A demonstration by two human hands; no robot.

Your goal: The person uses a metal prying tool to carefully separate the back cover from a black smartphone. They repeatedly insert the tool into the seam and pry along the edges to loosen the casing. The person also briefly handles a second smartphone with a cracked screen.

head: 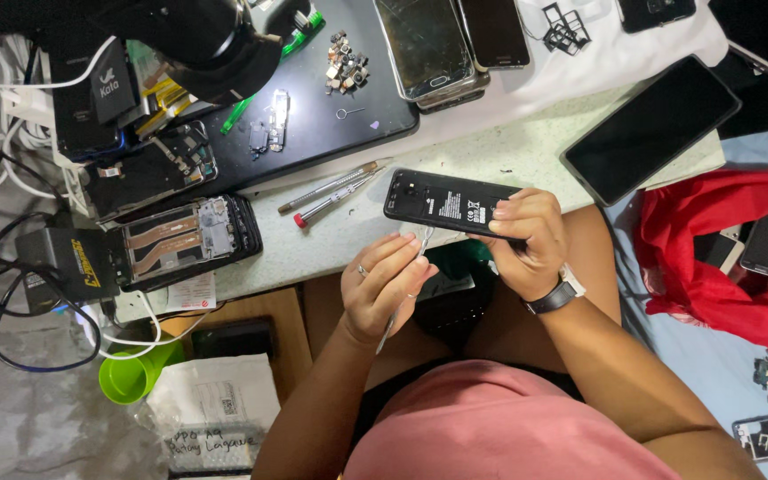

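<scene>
Your right hand (531, 242) grips the black phone (446, 203) just above the worktop (508, 156) edge; your left hand (384, 284) pinches what looks like thin tweezers (402, 293) against its lower edge. A slip could gouge the casing.

The person wears a salmon-pink top (508, 427), filling the view at six o'clock. Both forearms are bare, with no sleeves. The left hand (382, 289) carries a thin silver ring (362, 270) on one finger. At the right hand (528, 240), toward four o'clock, sits a black-strapped wristwatch (557, 293) with a pale case.
</scene>
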